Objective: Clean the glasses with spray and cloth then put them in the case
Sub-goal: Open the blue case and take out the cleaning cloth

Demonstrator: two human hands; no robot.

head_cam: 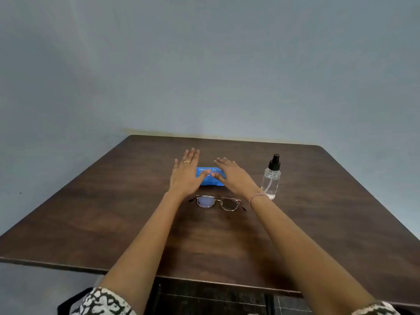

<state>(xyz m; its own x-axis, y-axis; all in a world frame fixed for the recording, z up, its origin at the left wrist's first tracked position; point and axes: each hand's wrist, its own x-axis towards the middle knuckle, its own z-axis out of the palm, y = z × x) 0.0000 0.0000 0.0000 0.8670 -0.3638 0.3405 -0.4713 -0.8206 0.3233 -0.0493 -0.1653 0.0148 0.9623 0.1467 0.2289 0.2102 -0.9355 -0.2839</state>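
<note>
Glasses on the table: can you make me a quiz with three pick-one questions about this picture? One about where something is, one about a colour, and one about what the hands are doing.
1. Where does the bottle stand?
A. left of the glasses
B. right of the glasses
C. on top of the glasses

2. What colour is the case?
A. blue
B. red
C. green

3. What are the left hand and right hand doing?
A. gripping the glasses
B. squeezing the bottle
C. stretched open, holding nothing

Answers:
1 B: the bottle is on the person's right, beside the glasses.
2 A: blue shows between the two hands.
3 C: all the fingers are straight, spread over the case.
</note>
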